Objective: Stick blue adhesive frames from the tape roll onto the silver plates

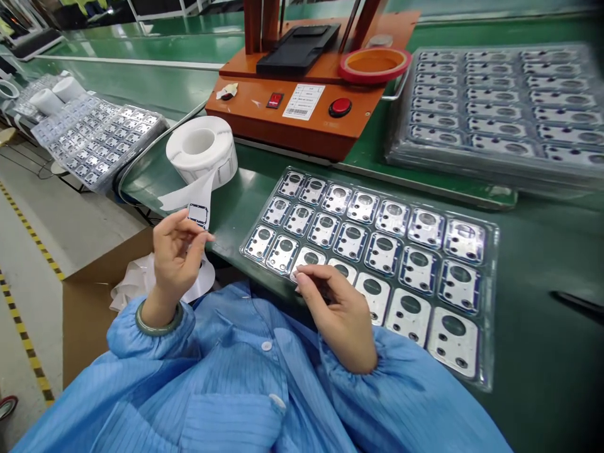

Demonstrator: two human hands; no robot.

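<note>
My left hand (pixel 175 259) is closed at the edge of a white backing strip (pixel 206 187), its thumb and fingers on the strip just below a dark frame-shaped adhesive gasket (pixel 198 215). The strip comes off a white roll (pixel 201 148). My right hand (pixel 340 309) hovers over the near edge of a clear plastic tray (pixel 491 302), thumb and index fingertips together; whatever they pinch is too small to make out. Silver plates with round holes fill the tray in rows. Dark blue frames edge the plates of the farther rows and the left of the near row; near-row plates at right look plain.
An orange machine (pixel 283 119) with a red button stands behind the tray, red tape roll (pixel 375 65) on it. Stacked plate trays (pixel 500 107) are at back right, more plate trays (pixel 104 138) at left. Loose backing (pixel 136 280) hangs beside a cardboard box (pixel 89 314).
</note>
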